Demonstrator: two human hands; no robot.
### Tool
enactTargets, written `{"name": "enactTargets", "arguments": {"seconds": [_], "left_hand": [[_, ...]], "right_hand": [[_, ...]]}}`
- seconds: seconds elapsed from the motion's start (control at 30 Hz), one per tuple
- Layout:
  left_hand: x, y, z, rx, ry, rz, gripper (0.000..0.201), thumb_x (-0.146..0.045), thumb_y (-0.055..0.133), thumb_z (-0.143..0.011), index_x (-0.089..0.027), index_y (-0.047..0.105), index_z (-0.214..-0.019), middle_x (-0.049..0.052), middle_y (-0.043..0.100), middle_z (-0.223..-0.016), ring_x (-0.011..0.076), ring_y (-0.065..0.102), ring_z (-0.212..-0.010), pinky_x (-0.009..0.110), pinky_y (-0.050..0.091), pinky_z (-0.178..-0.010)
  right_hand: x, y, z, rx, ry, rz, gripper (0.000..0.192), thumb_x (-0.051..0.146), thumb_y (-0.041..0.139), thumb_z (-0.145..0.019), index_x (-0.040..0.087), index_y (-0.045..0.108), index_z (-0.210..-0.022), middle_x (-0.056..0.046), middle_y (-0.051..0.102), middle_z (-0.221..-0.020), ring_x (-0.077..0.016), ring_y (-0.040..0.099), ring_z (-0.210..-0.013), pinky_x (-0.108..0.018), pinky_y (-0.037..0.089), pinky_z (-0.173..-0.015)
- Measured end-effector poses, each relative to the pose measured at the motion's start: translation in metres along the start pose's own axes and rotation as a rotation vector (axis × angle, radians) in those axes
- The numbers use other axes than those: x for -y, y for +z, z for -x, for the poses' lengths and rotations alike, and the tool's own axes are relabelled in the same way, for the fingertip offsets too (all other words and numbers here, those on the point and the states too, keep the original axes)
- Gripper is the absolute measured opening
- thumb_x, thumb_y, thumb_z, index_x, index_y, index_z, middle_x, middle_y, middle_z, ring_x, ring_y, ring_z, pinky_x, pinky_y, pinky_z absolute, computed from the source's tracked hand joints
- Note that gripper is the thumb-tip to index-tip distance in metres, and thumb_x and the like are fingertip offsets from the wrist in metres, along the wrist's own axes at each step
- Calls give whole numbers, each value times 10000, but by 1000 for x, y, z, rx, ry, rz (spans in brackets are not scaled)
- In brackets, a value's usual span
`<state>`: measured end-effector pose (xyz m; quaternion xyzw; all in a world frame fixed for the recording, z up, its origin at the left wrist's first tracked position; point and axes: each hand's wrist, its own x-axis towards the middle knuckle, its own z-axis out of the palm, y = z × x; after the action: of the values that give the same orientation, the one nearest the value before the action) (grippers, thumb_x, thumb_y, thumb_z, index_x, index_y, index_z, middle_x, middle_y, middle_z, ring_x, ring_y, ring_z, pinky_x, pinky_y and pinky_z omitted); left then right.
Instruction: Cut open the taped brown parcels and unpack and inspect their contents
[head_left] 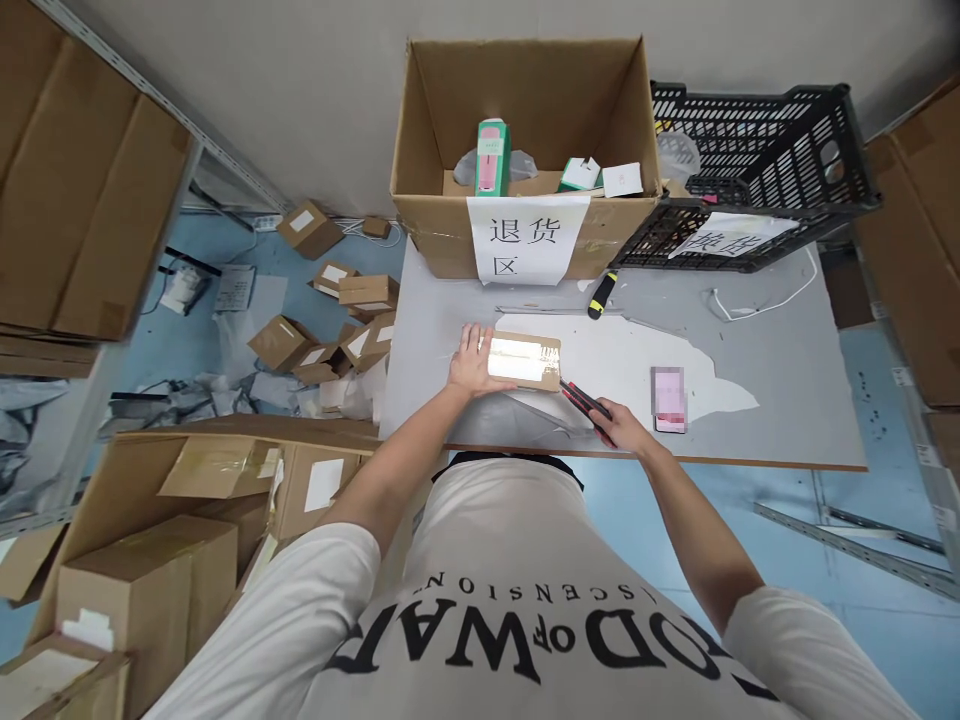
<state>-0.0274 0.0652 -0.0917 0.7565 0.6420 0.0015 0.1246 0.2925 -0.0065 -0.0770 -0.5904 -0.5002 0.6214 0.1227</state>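
Over on the left, small brown cardboard parcels (279, 343) lie scattered across the blue floor, and nearer the person a big open brown carton (124, 447) holds more boxes. Then comes the grey tabletop (802, 370). Toward its near edge, left of the middle, the person's left hand (472, 362) is clamped on the left end of a small flat brown cardboard box with a shiny white label (525, 360), thumb along the near side and fingers at the far left corner. The box lies flat, partly over an irregular white patch (630, 350). Behind it, at the far edge, stands a large open brown carton with a white paper sign (431, 225), green-and-white packages (493, 160) inside. At the box's near right corner is the tip of a slim red-and-black two-handled tool (581, 400); I can't tell whether it touches. The right hand (621, 428) is closed around its handles by the near edge. A yellow-and-black cutter (602, 295) lies before the carton. Farther right, a pink-screened phone (669, 400) sits near the near edge, while a black plastic lattice crate (810, 175) and a thin white cable (772, 313) occupy the far right corner.
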Motion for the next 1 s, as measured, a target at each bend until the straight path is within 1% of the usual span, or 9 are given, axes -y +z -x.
{"name": "enactTargets", "arguments": {"seconds": [0.23,0.4,0.47,0.57,0.67,0.77,0.83,0.9,1.0], "left_hand": [[5,1,1,7,18,26,1265,-850,509,-544,-90,128,-1481,180,115,-1540,371,9,-1417,477,324,-1059],[6,0,1,-10,55,31,1286,-838,548,-524,-60,154,-1470,214,126,-1529,391,18,-1411,496,261,-1087],[5,-1,2,-21,57,35,1303,-838,565,-505,-61,156,-1468,219,145,-1523,394,22,-1410,499,272,-1079],[2,-3,5,-26,33,39,1300,-842,566,-501,-71,164,-1468,206,170,-1519,391,26,-1410,486,314,-1059],[-2,-2,11,-29,-3,38,1294,-849,551,-511,-64,169,-1466,211,186,-1513,392,36,-1410,477,327,-1054],[-4,1,17,-43,-14,33,1285,-849,535,-532,-41,169,-1461,236,170,-1513,398,39,-1409,497,292,-1067],[-3,3,21,-37,-11,26,1265,-845,523,-553,-49,156,-1466,236,129,-1525,399,27,-1410,530,268,-1067],[-1,3,23,-22,4,14,1221,-832,504,-592,-68,141,-1473,225,93,-1535,391,10,-1414,569,225,-1070],[2,5,28,-25,34,-14,1067,-769,456,-703,-103,150,-1478,203,82,-1543,367,-2,-1421,619,125,-1078]], "right_hand": [[-17,14,7,-12,-42,-54,373,595,472,-830,224,434,-834,70,499,-492,-84,377,-322,-212,295,-330],[-33,-1,17,-42,-49,-58,428,626,492,-802,206,478,-879,60,521,-533,-82,390,-333,-213,308,-336],[-45,-9,21,-128,-36,-60,476,656,485,-782,198,493,-911,43,550,-578,-88,414,-350,-218,329,-350],[-61,-12,18,-357,14,-24,538,688,418,-786,196,506,-982,12,589,-660,-114,470,-408,-242,388,-400],[-69,-4,5,-540,50,112,534,624,289,-863,200,503,-1108,-26,621,-770,-148,530,-516,-292,467,-537],[-70,9,-13,-588,14,256,525,492,205,-916,177,454,-1254,-85,633,-923,-209,591,-781,-355,478,-766],[-70,17,-25,-596,-33,335,520,402,202,-921,144,413,-1320,-132,594,-1071,-240,550,-1003,-373,427,-899],[-71,25,-35,-604,-46,402,527,338,227,-911,123,357,-1374,-160,526,-1171,-255,487,-1114,-374,381,-961],[-74,32,-47,-636,26,486,567,299,289,-891,121,269,-1429,-173,463,-1179,-281,468,-1108,-385,374,-951]]}}
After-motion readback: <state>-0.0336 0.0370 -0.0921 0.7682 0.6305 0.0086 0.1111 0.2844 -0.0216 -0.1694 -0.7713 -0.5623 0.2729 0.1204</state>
